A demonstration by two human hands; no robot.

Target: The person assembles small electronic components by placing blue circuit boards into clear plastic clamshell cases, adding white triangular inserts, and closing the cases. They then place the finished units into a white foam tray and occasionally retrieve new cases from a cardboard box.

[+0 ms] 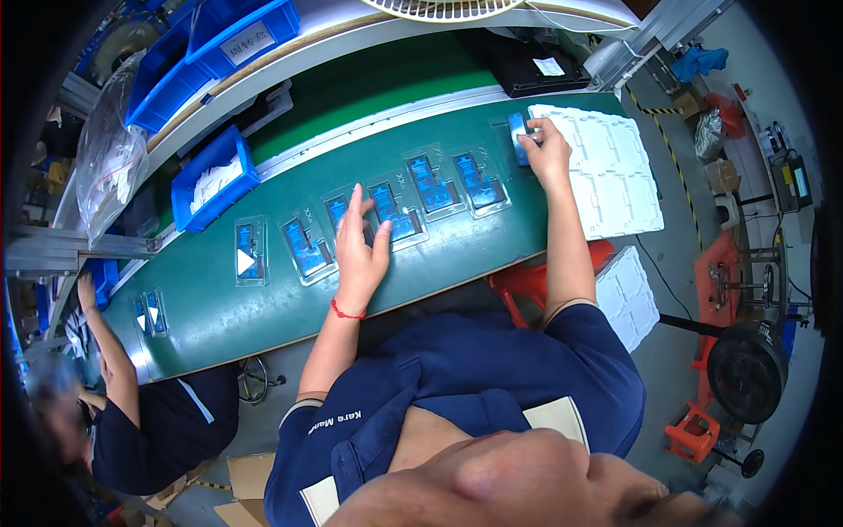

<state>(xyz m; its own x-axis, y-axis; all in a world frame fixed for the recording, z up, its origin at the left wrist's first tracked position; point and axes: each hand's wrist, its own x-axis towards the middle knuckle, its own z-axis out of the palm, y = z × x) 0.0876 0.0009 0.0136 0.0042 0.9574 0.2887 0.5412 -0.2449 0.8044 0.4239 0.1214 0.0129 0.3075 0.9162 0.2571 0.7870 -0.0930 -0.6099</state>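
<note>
A row of clear plastic trays, each with a flat blue-and-black rectangular pack like a phone battery, lies across the green bench. My left hand (362,250) is open, its fingers apart, over one blue pack (337,209) and beside another blue pack (385,200). At the right end of the row, my right hand (549,147) pinches a blue pack (517,132) by its side, next to the white moulded tray (615,176). Whether a clear tray lies under that pack is hard to tell. Further left is a blue pack (245,241) with a white triangle on it.
A blue bin (213,200) with white pieces stands behind the bench (211,321). Blue boxes (246,39) sit on the shelf above. A black case (540,75) lies at the far right. Another person (154,413) works at the left end. A red stool (518,281) is under the near edge.
</note>
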